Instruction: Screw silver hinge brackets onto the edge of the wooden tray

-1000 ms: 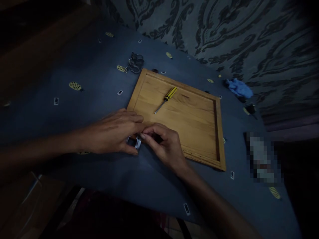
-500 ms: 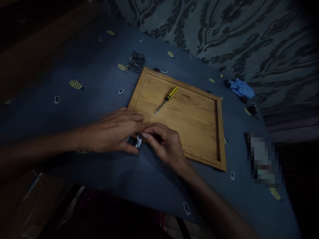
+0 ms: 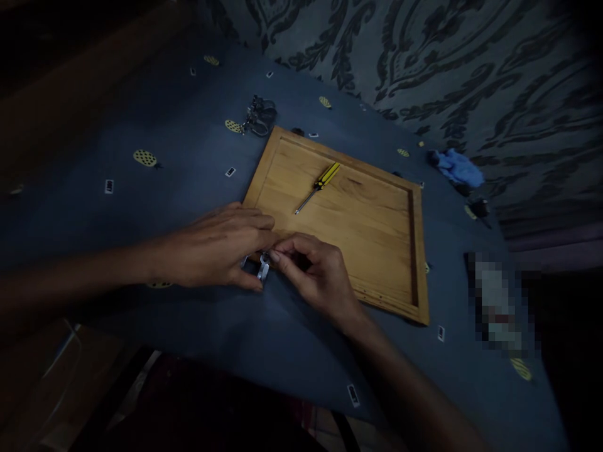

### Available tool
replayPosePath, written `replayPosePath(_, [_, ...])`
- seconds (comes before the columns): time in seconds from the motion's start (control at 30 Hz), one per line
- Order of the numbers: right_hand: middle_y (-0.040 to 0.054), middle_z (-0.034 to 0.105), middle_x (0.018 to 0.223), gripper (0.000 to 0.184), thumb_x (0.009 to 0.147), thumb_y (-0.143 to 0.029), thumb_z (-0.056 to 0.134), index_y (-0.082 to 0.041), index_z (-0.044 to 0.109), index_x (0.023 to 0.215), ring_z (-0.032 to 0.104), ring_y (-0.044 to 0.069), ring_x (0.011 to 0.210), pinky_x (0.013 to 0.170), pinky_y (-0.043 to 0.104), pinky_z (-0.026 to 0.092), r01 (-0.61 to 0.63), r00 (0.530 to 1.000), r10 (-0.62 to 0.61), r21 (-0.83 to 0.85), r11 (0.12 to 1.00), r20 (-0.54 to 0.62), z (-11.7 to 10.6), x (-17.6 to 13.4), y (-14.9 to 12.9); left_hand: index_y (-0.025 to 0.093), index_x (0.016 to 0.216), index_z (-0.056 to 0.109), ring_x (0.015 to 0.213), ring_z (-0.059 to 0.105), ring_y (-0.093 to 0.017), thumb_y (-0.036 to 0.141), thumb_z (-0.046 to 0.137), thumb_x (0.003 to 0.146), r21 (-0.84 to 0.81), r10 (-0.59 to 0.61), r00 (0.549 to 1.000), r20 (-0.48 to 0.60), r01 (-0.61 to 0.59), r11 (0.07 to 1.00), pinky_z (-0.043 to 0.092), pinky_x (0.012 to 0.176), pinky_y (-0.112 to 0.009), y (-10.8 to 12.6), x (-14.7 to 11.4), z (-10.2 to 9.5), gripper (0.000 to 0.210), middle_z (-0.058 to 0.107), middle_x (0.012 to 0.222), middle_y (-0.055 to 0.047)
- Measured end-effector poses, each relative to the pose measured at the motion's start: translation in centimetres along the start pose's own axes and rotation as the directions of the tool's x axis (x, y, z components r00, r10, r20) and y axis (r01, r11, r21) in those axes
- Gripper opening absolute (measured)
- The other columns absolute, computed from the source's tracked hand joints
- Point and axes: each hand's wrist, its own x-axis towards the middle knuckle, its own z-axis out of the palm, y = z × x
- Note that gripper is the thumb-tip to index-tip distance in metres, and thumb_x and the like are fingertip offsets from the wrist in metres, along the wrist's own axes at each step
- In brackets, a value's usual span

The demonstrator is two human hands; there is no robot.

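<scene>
Worktop (image 3: pixel 282 351), dark blue, printed with yellow pineapples; light dim. Two hands over it, left hand (image 3: pixel 221 248) and right hand (image 3: pixel 320 276). Right: closed in a pinch, thumb to fingertips, at the upper end of a silvery metal piece (image 3: pixel 264 271); anything between the tips too small to tell. Left: palm down over the near left corner of the panel (image 3: pixel 367 232), thumb spread from fingers, metal piece showing in that gap; cannot tell whether it grips. Metal piece lies at the panel's near edge, close to that corner. Second glint by the left fingers; one piece or two, cannot tell.

Panel: one, wood, shallow, raised rim, lying flat. Inside it, one screwdriver (image 3: pixel 321 183), yellow and black handle, touched by neither hand. Right of panel, well apart, one blurred-out item (image 3: pixel 497 301).

Beyond far rim, two dark bits (image 3: pixel 298 132). Off far left corner, one clump of dark metal parts (image 3: pixel 257 118), uncountable. Far right, one blue cloth (image 3: pixel 456 168), dark item (image 3: pixel 479 208) near it. Behind all, patterned wall (image 3: pixel 377 56).
</scene>
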Motion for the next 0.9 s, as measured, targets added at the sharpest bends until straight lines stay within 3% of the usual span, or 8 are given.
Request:
replayPosePath(0.43, [0.0019,0.073,0.076,0.018,0.091,-0.034,0.069,-0.019,0.073,0.081,0.063,0.015,0.068,0.064,0.027,0.046,-0.246,0.96,0.213,0.189,0.951,0.181,-1.1,0.8,-0.8,0.018,0.089,0.064,0.087,0.058,-0.019,0.028,0.094,0.082,0.008,0.013,1.0,-0.008,-0.013,1.0,0.035,0.082,-0.033,-0.4,0.0,0.3,0.032,0.061,0.089,0.003])
replayPosePath(0.9, [0.0019,0.072,0.074,0.018,0.09,-0.033,0.066,-0.019,0.072,0.081,0.06,0.015,0.065,0.063,0.028,0.045,-0.3,0.931,0.274,0.079,0.951,0.24,-1.1,1.3,-1.0,0.019,0.088,0.064,0.086,0.058,-0.018,0.029,0.095,0.081,0.014,0.027,0.999,-0.023,-0.027,1.0,0.036,0.082,-0.033,-0.2,0.0,0.2,0.033,0.062,0.09,0.003])
